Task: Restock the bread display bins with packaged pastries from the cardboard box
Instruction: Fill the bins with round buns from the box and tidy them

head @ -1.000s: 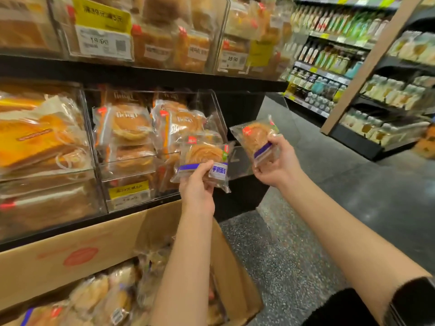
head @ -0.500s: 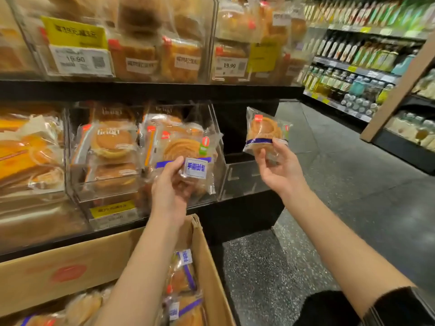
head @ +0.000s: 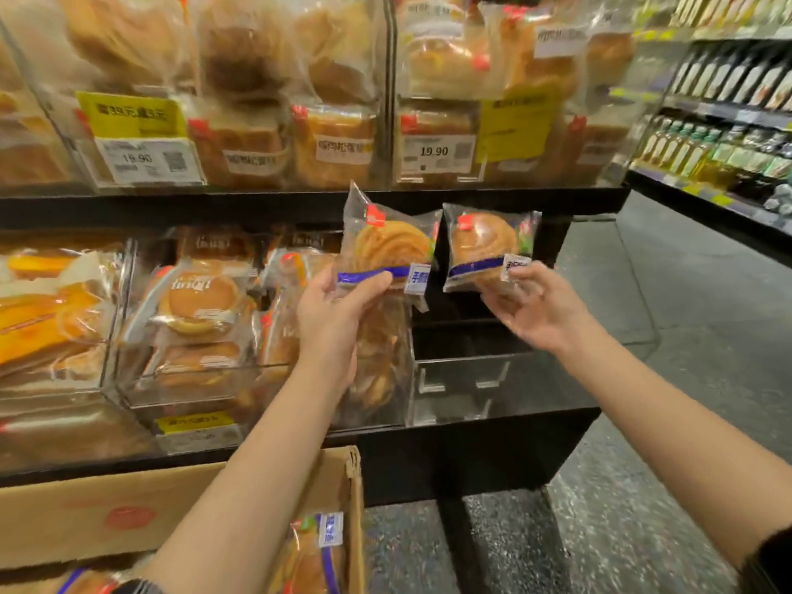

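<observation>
My left hand (head: pixel 332 312) grips a clear-wrapped swirl pastry (head: pixel 390 244) with a blue band, held up in front of the middle shelf's bins. My right hand (head: pixel 538 304) pinches a second packaged pastry (head: pixel 482 242) of the same kind by its lower edge, above a clear bin (head: pixel 463 379) that looks empty at the shelf's right end. The two packs are side by side, almost touching. The cardboard box (head: pixel 128 512) stands open at the lower left, with more blue-banded pastries (head: pixel 315 555) inside.
Clear bins (head: pixel 193 319) of wrapped breads fill the middle and upper shelves, with price tags (head: pixel 433 154) on the upper row. A shelf of bottles (head: pixel 724 135) runs along the right. Speckled grey floor lies to the right of the black display stand (head: pixel 471 456).
Both hands rose and came together with their pastries. The left pack moved right, up out of the bin front; the right pack now sits close beside it. The camera drew nearer the shelf.
</observation>
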Action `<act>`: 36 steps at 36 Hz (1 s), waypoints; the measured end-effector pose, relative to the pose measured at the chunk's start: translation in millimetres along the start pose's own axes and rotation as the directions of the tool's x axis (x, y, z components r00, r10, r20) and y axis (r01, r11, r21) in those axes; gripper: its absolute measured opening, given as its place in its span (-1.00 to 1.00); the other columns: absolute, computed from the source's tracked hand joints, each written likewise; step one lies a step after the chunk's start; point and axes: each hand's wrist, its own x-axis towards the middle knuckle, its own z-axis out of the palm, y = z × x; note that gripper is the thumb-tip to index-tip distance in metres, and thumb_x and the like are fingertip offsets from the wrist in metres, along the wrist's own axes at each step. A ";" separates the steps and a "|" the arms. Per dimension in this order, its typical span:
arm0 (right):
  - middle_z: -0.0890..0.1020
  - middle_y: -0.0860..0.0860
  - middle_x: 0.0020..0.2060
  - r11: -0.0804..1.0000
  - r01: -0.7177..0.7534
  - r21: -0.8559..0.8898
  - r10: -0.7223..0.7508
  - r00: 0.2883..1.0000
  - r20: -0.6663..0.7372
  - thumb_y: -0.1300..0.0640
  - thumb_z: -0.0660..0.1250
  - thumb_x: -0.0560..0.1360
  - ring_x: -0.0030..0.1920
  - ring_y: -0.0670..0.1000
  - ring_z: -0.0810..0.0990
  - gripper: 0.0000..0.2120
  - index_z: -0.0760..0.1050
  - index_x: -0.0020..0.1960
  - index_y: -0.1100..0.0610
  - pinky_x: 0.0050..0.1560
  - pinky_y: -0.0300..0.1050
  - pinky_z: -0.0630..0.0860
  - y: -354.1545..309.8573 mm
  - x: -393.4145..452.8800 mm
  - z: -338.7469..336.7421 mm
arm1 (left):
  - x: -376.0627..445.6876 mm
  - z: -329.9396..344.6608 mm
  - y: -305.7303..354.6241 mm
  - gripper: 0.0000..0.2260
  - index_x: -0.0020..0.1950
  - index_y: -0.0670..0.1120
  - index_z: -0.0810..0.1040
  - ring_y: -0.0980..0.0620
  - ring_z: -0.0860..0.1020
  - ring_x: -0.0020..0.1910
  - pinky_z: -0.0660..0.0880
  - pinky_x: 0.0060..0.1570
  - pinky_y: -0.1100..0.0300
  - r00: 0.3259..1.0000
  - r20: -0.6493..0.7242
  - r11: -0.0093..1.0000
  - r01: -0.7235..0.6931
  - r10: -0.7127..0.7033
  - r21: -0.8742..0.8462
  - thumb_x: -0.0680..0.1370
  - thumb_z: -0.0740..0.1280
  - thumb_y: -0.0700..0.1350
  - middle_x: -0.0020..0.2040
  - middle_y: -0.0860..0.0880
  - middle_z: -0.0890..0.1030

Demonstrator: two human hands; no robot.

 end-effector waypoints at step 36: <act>0.58 0.00 -0.05 0.600 -0.006 -0.800 -0.093 0.993 -0.077 0.24 0.52 0.36 0.04 -0.01 0.53 -0.60 0.53 0.16 0.21 -0.10 -0.20 0.41 9.6 66.4 -6.5 | 20.2 -4.3 -15.1 -0.71 0.27 -0.04 0.44 0.06 0.63 0.08 0.54 0.00 0.25 0.976 -0.171 0.990 -0.142 0.137 -0.016 0.57 0.29 -0.25 0.10 -0.06 0.64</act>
